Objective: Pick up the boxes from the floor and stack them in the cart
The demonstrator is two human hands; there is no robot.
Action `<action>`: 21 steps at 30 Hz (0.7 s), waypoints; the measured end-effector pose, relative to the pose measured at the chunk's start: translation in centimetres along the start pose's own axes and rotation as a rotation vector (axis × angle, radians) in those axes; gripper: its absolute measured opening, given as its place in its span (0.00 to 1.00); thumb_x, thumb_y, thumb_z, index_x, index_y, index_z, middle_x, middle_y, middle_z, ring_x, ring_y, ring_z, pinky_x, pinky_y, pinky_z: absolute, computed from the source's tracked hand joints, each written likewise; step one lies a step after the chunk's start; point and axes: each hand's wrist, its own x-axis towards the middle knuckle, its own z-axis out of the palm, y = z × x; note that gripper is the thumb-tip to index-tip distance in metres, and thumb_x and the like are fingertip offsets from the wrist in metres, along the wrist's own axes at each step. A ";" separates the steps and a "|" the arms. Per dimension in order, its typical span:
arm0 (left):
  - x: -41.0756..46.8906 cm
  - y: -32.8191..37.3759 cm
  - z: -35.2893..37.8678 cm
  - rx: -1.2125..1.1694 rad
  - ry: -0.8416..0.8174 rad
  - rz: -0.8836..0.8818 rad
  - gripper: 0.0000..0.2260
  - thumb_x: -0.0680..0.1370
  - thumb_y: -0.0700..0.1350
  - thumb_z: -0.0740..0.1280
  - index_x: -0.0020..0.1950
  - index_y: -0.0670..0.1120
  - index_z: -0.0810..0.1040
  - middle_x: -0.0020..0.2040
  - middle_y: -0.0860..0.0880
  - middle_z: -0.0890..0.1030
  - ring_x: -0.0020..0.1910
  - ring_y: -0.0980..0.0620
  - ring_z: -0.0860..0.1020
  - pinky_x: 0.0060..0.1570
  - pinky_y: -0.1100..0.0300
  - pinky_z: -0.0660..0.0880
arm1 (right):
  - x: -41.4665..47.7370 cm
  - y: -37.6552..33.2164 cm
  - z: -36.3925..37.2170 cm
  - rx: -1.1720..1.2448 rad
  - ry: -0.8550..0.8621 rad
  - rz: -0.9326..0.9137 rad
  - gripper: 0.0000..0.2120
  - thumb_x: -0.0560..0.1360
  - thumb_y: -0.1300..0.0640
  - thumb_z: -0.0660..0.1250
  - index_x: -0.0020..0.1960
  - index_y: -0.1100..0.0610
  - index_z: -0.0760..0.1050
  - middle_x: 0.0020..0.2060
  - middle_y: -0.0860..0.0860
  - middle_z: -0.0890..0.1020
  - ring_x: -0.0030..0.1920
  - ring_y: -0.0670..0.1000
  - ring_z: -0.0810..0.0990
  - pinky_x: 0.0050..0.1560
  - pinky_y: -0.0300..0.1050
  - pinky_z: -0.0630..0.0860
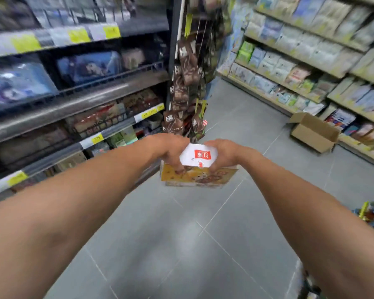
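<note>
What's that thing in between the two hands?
In the head view, a white box with a red label sits between the left hand and the right hand, on top of a yellow box.

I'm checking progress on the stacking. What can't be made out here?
Head view:
Cart: outside the frame.
Yellow box: top partly covered by the white box, left hand and right hand.
Open cardboard box: inside hidden by its walls.
Top-shelf price tags: motion-blurred, unreadable.

A shop aisle: dark shelving at 10 o'clock carries yellow price tags, brown packets hang on a rack at 12, and stocked light shelves run at 2, above grey floor tiles.
</note>
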 end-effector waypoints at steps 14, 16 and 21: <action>-12.0 15.8 -34.7 0.081 0.142 0.183 0.31 0.67 0.63 0.77 0.63 0.53 0.71 0.58 0.54 0.78 0.51 0.53 0.78 0.53 0.52 0.78 | -25.0 0.7 -31.5 -0.048 0.282 0.057 0.52 0.66 0.39 0.81 0.81 0.48 0.58 0.77 0.49 0.67 0.74 0.54 0.68 0.71 0.45 0.64; -11.8 18.4 -35.9 0.181 0.231 0.258 0.40 0.66 0.72 0.73 0.69 0.52 0.67 0.63 0.57 0.75 0.56 0.52 0.75 0.57 0.51 0.75 | -26.9 2.0 -33.4 -0.038 0.283 0.110 0.50 0.66 0.38 0.80 0.81 0.46 0.59 0.76 0.48 0.70 0.72 0.53 0.71 0.69 0.44 0.66; -9.2 23.7 -39.0 0.255 0.315 0.421 0.48 0.65 0.73 0.74 0.78 0.52 0.64 0.72 0.52 0.75 0.62 0.49 0.77 0.62 0.53 0.74 | -31.4 5.9 -35.3 0.084 0.310 0.299 0.48 0.62 0.35 0.81 0.76 0.41 0.63 0.68 0.44 0.75 0.66 0.52 0.75 0.66 0.50 0.72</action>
